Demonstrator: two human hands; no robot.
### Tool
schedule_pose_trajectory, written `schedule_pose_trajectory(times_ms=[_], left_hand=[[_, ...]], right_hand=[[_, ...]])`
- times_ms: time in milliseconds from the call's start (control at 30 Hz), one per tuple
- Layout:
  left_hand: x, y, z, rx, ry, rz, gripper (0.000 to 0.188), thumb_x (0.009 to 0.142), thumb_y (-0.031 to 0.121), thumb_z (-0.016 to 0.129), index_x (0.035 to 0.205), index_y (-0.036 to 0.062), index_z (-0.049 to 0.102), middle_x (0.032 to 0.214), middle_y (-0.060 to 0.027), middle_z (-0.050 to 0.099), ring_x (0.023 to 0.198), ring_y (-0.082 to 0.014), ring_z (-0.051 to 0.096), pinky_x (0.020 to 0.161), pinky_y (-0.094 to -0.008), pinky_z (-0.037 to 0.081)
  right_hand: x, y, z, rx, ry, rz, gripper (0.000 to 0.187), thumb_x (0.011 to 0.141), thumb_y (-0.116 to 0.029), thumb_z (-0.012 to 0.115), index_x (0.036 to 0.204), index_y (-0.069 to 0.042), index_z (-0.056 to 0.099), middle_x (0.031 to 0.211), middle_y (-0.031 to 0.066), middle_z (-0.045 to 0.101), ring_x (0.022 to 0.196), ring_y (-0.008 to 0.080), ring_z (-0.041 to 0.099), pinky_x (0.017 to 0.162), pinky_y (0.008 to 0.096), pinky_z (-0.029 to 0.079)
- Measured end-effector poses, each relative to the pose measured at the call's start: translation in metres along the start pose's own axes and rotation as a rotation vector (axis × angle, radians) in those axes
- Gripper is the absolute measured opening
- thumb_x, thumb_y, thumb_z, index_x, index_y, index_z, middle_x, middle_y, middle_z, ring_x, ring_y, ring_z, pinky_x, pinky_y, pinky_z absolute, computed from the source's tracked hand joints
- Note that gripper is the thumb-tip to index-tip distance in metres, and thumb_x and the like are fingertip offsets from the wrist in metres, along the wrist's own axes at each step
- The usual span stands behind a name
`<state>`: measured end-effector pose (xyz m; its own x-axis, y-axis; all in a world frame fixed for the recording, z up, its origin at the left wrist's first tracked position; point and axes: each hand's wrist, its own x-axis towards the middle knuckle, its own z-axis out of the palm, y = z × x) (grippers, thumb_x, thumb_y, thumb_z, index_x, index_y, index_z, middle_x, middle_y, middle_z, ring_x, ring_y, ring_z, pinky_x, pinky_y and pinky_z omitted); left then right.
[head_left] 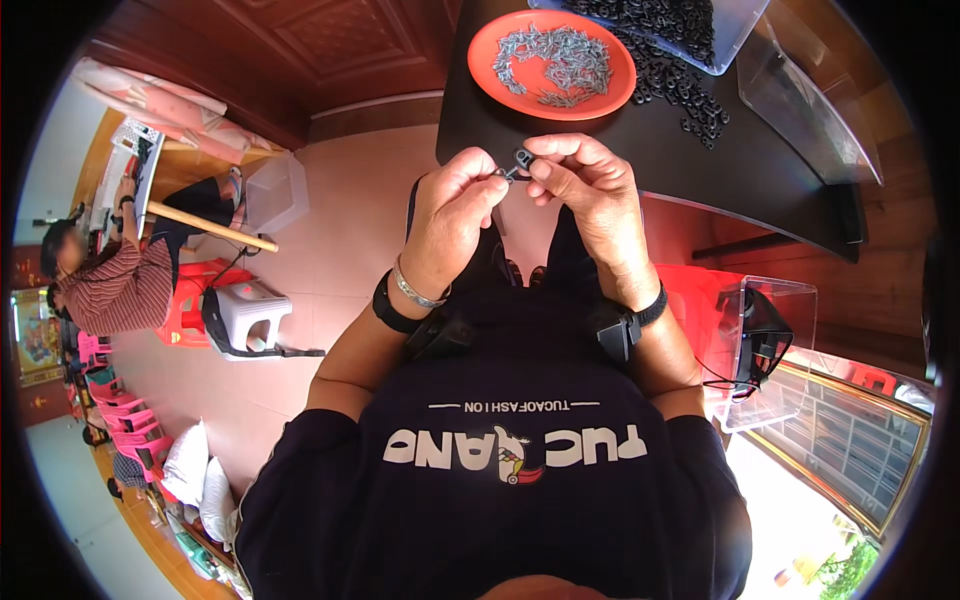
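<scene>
Between the left grip [455, 208] and the right grip [592, 195], whose fingertips nearly meet, are a small black oval plastic link [523, 158], pinched by the right, and a slim metal pin [512, 172], pinched by the left; whether the two touch I cannot tell. Just beyond both grips, on the black counter [720, 180], is a round orange plate [482, 65] of metal pins [582, 68], and beyond the right grip, loose black links [690, 108] lie beside a clear bin [738, 38].

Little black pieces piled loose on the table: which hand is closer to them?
The right hand: it is below and to the left of the black pieces in the picture. The left hand is farther away, left of the right hand.
</scene>
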<state>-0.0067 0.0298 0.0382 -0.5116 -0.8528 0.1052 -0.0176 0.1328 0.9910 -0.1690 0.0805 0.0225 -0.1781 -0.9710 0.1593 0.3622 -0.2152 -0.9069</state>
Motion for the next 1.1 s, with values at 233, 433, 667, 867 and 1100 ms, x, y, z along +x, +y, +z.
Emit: schedule_pose_trajectory(times_ms=[233,433,667,867,1100], left_hand=[[0.002,-0.003,0.001,0.021,0.006,0.0,0.015,0.084,0.011,0.054,0.073,0.0007,0.05,0.058,0.0005,0.045,0.052,-0.0055,0.041,0.048,-0.0237,0.034],[0.003,-0.005,0.001,0.047,0.009,0.025,0.015,0.084,0.01,0.054,0.073,0.0006,0.05,0.058,0.0004,0.045,0.052,-0.0056,0.042,0.048,-0.0238,0.034],[0.003,-0.006,0.002,-0.01,0.012,0.002,0.015,0.085,0.009,0.053,0.073,0.0007,0.05,0.059,0.0012,0.045,0.052,-0.0049,0.041,0.048,-0.0229,0.034],[0.004,-0.012,0.004,-0.095,0.004,-0.015,0.015,0.085,0.009,0.053,0.073,0.0005,0.051,0.059,0.0009,0.047,0.052,-0.0046,0.042,0.048,-0.0223,0.034],[0.006,-0.007,0.011,-0.072,0.001,-0.003,0.017,0.087,0.01,0.052,0.073,0.0003,0.052,0.058,0.0004,0.047,0.052,-0.0053,0.043,0.049,-0.0222,0.035]], right_hand=[[-0.001,0.0,0.0,-0.046,-0.02,-0.002,0.021,0.086,0.001,0.062,0.107,-0.002,0.065,0.085,0.0023,0.065,0.072,0.0076,0.059,0.066,0.0223,0.049],[-0.005,0.002,0.003,-0.164,-0.024,-0.012,0.021,0.086,0.003,0.061,0.106,-0.002,0.065,0.085,0.0013,0.064,0.074,0.0061,0.058,0.068,0.0211,0.049],[-0.005,0.003,0.007,-0.215,0.003,0.0,0.02,0.087,0.003,0.061,0.106,-0.002,0.065,0.084,0.0015,0.064,0.074,0.0064,0.058,0.068,0.0213,0.049],[-0.005,0.005,0.006,-0.233,0.014,-0.008,0.02,0.087,0.003,0.061,0.106,-0.001,0.064,0.084,0.0022,0.064,0.075,0.0069,0.059,0.068,0.0217,0.049],[-0.002,0.004,0.002,-0.169,0.016,-0.043,0.02,0.086,0.002,0.062,0.106,-0.002,0.065,0.085,0.0029,0.065,0.074,0.0076,0.059,0.069,0.0221,0.049]])
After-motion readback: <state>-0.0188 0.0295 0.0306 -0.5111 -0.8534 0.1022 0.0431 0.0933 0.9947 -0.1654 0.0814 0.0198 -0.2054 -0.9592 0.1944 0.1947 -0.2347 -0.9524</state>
